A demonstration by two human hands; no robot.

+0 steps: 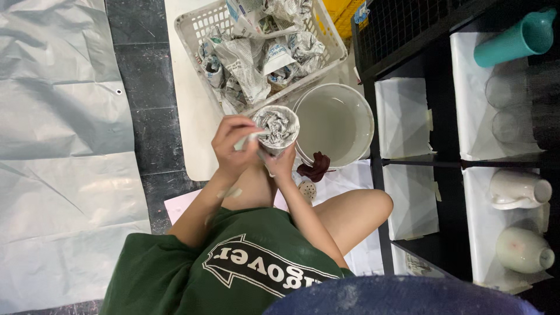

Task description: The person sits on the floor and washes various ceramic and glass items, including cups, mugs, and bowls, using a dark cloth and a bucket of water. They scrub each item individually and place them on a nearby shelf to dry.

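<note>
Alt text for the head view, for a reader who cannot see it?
Seated person's right hand holds a newspaper-stuffed cup; left hand touches its rim with a small white tool. Beyond: white bucket and basket of crumpled newspaper.

Cup [279,129]: pale, round, mouth up toward camera, stuffed with crumpled newspaper [276,123]. Sits over the knee, just beside a bucket's rim. Right hand [281,164] cradles it from below. Left hand [234,144] presses a thin white tool [252,139] against the cup's rim.
</note>
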